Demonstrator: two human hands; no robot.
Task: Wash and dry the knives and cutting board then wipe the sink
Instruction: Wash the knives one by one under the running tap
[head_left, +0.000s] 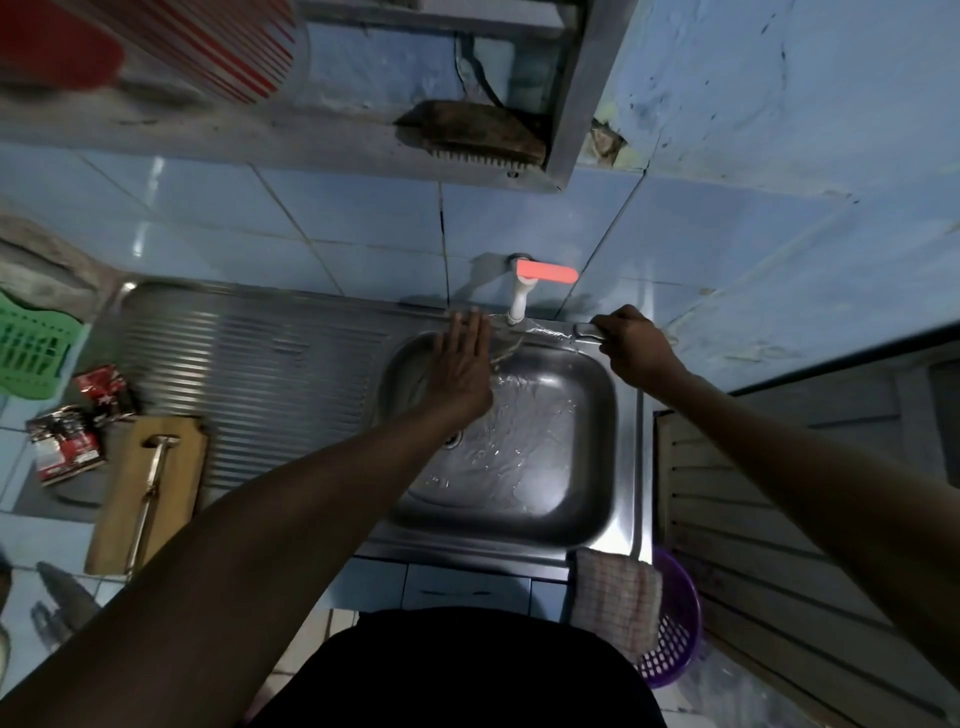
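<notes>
While water runs from the white tap (518, 304) with its red-orange lever, right hand (635, 345) grips the handle of one knife (582, 332), held level over the back edge of the steel sink (618, 467), blade pointing left under the stream. Left hand (462, 371) flat, fingers straight and together, hovering by the blade tip; contact with blade not discernible through blur and water. Basin wet, rippling film of water across the bottom.

Second knife (150, 488) lies lengthwise on the single wooden cutting board (148, 493), on the surface left of the ribbed drainboard (249, 374). Dark blade-like object at bottom left, too blurred to identify.

Two red-black sachets (78, 421) just left of the board; print on them too small to read. No legible writing anywhere else.

One green plastic rack (34, 345) at left edge. One checked cloth (618, 597) draped over the sink's front right corner, hanging in front of one purple basket (675, 639). One scrub brush (472, 135) on the ledge above the blue wall tiles, bristles down. Red-striped item at top left, blurred.
</notes>
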